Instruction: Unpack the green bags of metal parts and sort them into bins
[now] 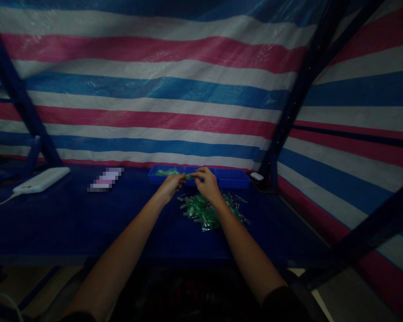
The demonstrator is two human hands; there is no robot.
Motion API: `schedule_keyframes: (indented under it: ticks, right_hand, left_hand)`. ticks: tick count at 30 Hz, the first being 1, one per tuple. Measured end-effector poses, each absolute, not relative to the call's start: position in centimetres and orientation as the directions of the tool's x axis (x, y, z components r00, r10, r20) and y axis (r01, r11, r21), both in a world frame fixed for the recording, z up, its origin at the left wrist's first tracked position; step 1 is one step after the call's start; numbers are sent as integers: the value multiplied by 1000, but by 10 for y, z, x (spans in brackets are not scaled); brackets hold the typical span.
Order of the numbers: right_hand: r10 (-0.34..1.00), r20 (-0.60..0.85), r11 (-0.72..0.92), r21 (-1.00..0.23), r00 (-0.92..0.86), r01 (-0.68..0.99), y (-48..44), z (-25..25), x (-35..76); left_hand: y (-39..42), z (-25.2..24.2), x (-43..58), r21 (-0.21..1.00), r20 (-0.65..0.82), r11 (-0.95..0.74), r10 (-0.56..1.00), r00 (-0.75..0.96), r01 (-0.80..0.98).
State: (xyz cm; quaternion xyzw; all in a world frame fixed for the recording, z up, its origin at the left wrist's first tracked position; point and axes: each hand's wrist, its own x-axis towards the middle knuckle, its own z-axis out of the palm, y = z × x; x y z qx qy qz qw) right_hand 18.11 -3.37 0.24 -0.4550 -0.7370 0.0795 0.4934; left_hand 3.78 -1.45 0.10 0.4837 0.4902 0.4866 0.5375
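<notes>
My left hand point(172, 186) and my right hand point(207, 183) meet above the blue table, just in front of a blue tray. Pinched between the fingertips of both is a small green piece point(188, 176), too small and dim to name exactly. Below and partly behind my right forearm lies a loose pile of green, clear-wrapped pieces point(203, 213) with thin grey and metallic ends sticking out. The blue tray point(233, 184) is split into compartments. Its left one holds similar green pieces point(167, 171); my hands partly cover the middle one.
A white device with a cable point(42, 180) lies at the left, near a blurred flat item point(106, 180). Right of the tray, a small white case point(257, 176) rests on a dark object. Blue metal posts point(290, 100) and striped plastic sheeting point(161, 96) enclose the table point(121, 228).
</notes>
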Motion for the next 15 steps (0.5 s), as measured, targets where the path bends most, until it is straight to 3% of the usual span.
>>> schedule_keyframes:
  ticks: [3, 7, 9, 12, 15]
  right_hand:
    - [756, 652, 533, -562, -56, 633, -35, 2, 180]
    - [793, 608, 417, -594, 44, 689, -31, 2, 185]
    - [836, 548, 369, -587, 18, 721, -30, 5, 193]
    - [927, 369, 290, -607, -60, 740, -29, 10, 209]
    - [969, 240, 206, -628, -65, 750, -28, 12, 223]
  left_hand:
    - [-11, 6, 33, 967, -100, 97, 995, 1, -237]
    - [-4, 11, 19, 929, -53, -4, 988, -144, -370]
    - [-1, 10, 12, 960, -53, 28, 995, -80, -278]
    - [-2, 4, 11, 999, -42, 40, 998, 41, 36]
    - [-11, -3, 24, 888, 166, -217, 973, 159, 404]
